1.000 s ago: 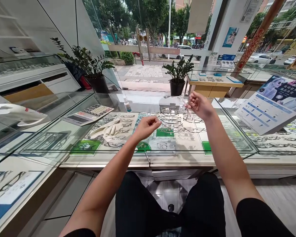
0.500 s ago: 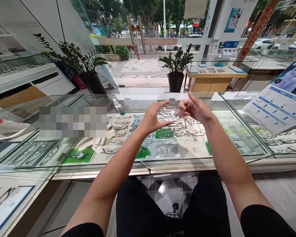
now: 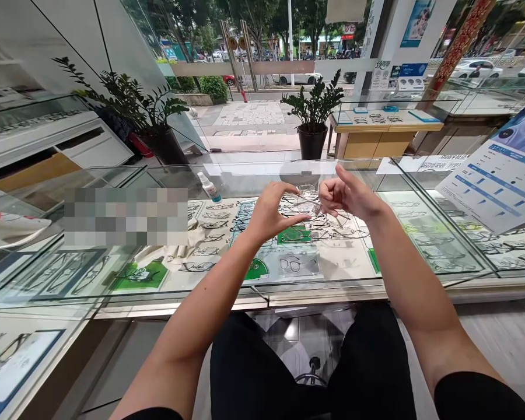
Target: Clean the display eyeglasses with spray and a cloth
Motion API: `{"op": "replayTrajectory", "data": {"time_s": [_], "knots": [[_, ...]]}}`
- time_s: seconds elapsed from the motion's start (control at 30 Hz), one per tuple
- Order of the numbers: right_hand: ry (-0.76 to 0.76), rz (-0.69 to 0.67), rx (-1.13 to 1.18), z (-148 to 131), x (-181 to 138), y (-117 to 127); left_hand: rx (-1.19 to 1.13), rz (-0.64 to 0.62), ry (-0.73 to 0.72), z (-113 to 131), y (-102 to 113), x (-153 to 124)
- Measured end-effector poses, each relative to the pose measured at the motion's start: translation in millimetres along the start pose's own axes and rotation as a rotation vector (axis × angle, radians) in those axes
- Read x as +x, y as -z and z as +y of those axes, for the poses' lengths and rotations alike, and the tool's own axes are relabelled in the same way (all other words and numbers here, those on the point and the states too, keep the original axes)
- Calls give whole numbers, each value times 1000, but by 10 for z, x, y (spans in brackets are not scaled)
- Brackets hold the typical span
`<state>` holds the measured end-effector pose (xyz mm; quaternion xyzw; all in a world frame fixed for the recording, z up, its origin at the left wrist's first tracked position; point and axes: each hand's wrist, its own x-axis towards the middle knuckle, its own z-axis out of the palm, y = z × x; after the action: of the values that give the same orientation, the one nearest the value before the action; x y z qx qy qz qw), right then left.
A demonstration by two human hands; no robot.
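Note:
Both hands are raised above the glass counter (image 3: 354,286). My right hand (image 3: 347,195) has its fingers curled and its thumb up, gripping clear-looking eyeglasses (image 3: 308,201) at their side. On the other side of the eyeglasses, my left hand (image 3: 275,210) is in a C shape, thumb and forefinger apart. Whether its fingertips touch the frame is hard to make out. The thin eyeglasses blend into the rows of spectacle frames behind them. Below the hands lie a green card (image 3: 294,234) and a boxed pair of glasses (image 3: 297,265).
A spray bottle (image 3: 210,188) stands left of centre, with a beige cloth (image 3: 179,251) nearer me. A printed leaflet (image 3: 492,181) stands at the right. Beyond the counter are potted plants (image 3: 312,111) and a display table (image 3: 380,140). A blurred patch hides part of the left.
The view has shifted slightly. My hands keep nearly the same pose, and the eyeglasses between them have turned or tilted a little, sitting slightly lower.

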<state>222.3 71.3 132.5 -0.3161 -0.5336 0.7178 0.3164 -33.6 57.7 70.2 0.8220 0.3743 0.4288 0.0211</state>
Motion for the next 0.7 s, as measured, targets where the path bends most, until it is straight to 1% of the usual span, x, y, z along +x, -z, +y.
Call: {"op": "replayTrajectory", "data": {"time_s": [0.2,0.37,0.47,0.6,0.7], "knots": [[-8,-8,-13,-10,-6,-9,-10,20,-50,26,6,-4],[-35,-32,17,-1,-8,-5,1,-8,-20,55,7,-19],[-41,-33,30,8,-4,3,-8,-5,-35,45,4,-20],[41,-86,-79,28,10,28,47,-29,-124,9,0,-5],[112,-143,-144,38,29,56,78,7,-191,4,3,6]]}}
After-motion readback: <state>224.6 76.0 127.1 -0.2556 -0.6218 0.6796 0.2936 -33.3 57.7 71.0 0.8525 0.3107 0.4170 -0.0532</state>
